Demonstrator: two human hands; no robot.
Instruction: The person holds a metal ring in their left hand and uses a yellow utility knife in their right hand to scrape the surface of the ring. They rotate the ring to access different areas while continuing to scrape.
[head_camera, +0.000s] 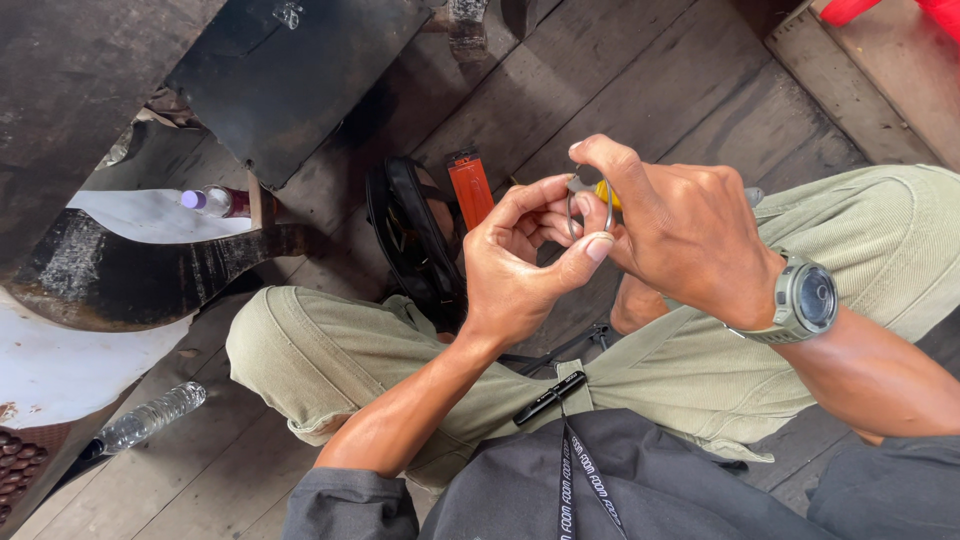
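I sit cross-legged on a dark wooden floor. My left hand and my right hand meet above my knees and together pinch a thin grey metal ring. A small yellow part shows just behind the ring, against my right fingers. My right wrist carries a grey round watch. What the ring is fixed to is hidden by my fingers.
An open black bag and an orange flat object lie on the planks ahead. A black pen-like stick rests on my lap. Left: a clear plastic bottle, a purple-capped bottle, and a dark curved slab.
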